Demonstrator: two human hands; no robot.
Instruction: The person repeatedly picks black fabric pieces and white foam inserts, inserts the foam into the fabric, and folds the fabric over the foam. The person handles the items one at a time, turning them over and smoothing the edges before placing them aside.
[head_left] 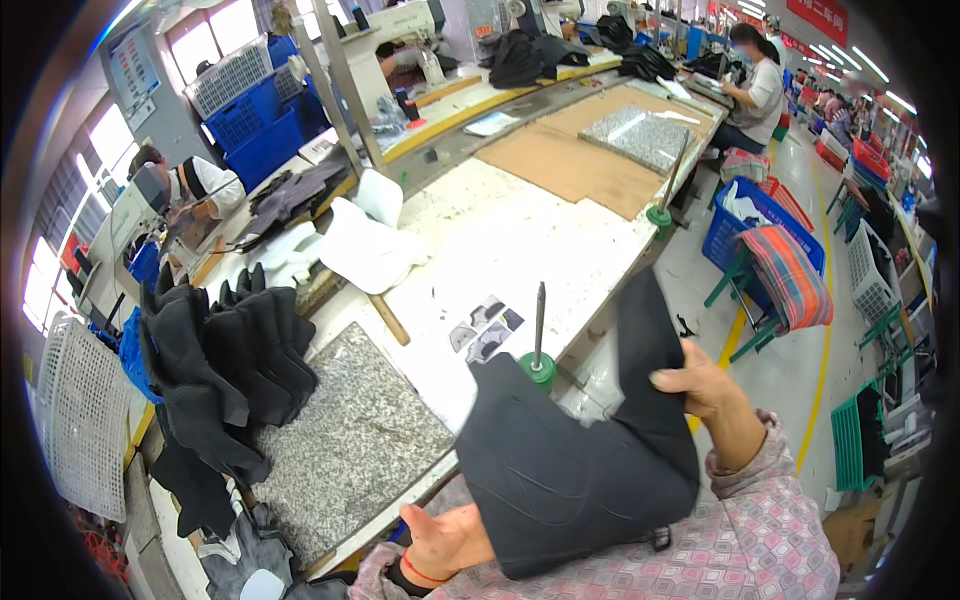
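In front of my body I hold a large black sheet piece [560, 480], shaped like a boot upper, with curved lines marked on its face. My right hand [708, 385] grips its raised right flap, thumb on top. Under the lower left edge lies my left hand [445, 545], its thumb sticking out and its fingers mostly hidden behind the piece. Left of it, a speckled stone slab [350, 440] rests on the bench. Several similar black pieces [225, 350] are piled on and beside the slab's far left side. A green-based metal spike [538, 365] stands just beyond the piece.
White pieces [370, 245] lie on the white bench [540, 240], with a wooden handle [390, 320] and small printed pictures [487, 328] nearby. Brown board [580, 160] covers the far end. At right are a blue crate [745, 225] and a cloth-covered stool [785, 275]. Co-workers [755, 90] sit farther off.
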